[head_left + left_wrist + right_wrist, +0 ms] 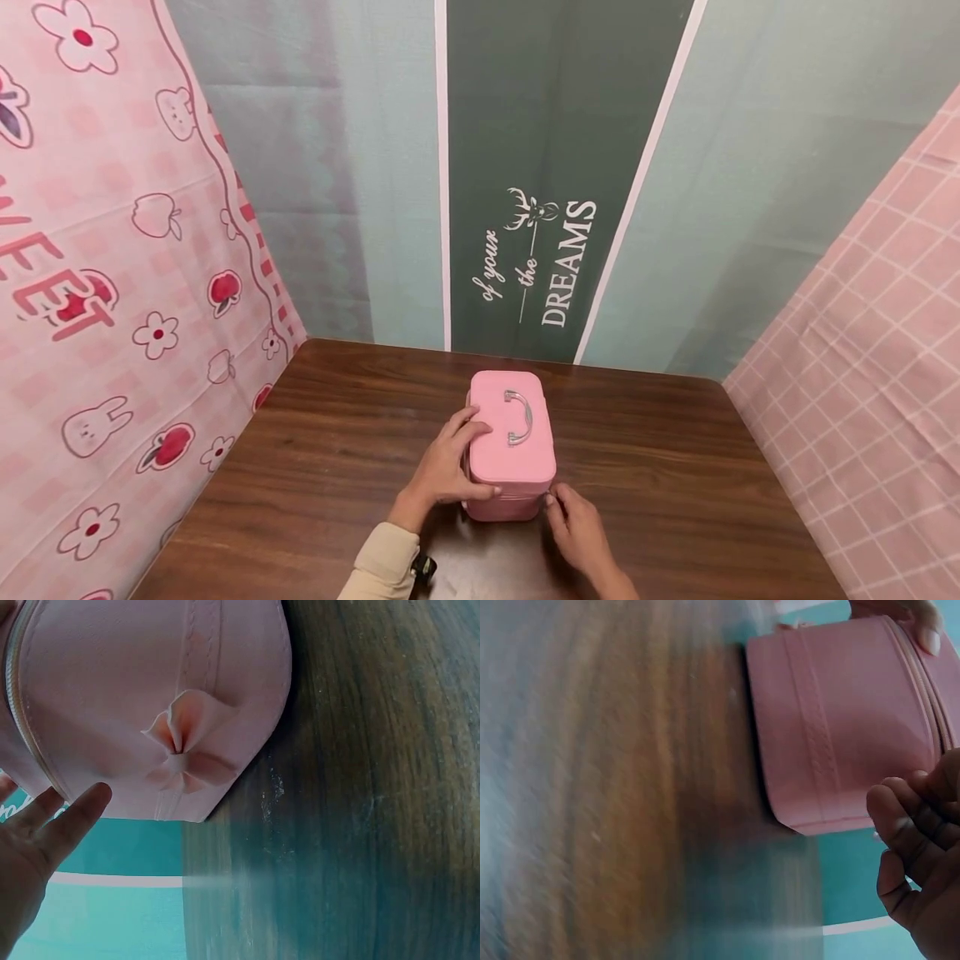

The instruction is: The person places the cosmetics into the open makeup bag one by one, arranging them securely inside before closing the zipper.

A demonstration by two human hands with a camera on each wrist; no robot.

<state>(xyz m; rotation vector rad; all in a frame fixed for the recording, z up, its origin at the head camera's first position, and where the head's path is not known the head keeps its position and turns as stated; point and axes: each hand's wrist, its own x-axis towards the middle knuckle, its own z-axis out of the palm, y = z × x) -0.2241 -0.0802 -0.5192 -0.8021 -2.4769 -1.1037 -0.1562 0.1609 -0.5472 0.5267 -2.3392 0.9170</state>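
Observation:
A pink cosmetic case (495,458) with a silver carrying handle (519,418) on its lid stands on the wooden table. My left hand (448,465) grips its near left corner, fingers over the lid's edge and thumb along the near side. A pink bow (178,761) decorates the side facing the left wrist camera, below the zipper (21,697). At the near right corner, my right hand (579,529) has its thumb and index finger pinched together on the zipper line (922,682); the fingers hide the zipper pull. The lid is down.
The brown wooden table (360,408) extends around the case. Behind it hangs a green cloth (555,125) with white lettering. Pink patterned cloths flank the table, a printed one (150,275) at left and a checked one (877,333) at right.

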